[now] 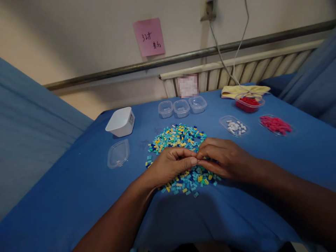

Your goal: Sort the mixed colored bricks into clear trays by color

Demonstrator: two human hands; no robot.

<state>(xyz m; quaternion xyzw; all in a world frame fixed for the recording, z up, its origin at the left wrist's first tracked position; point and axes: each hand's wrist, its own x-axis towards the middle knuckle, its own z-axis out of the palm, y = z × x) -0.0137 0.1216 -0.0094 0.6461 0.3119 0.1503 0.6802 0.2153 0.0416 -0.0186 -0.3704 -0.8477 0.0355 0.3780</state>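
Observation:
A spread-out heap of small toy bricks [181,134] in light blue, dark blue, yellow and green lies on the blue cloth. Over its middle, my left hand [173,162] pinches with thumb and forefinger. My right hand [223,157] meets it there, its fingertips pressed together against the left ones. Whatever sits between the fingertips is too small and too covered to make out. Both hands hide part of the heap beneath them.
Three clear tubs [181,109] stand behind the heap. To the left are a white box [121,122] and a clear lid [118,154]. On the right, white pieces [236,127], pink-red pieces [276,124] and a tub of red pieces [249,103] sit near a yellow cloth [231,91].

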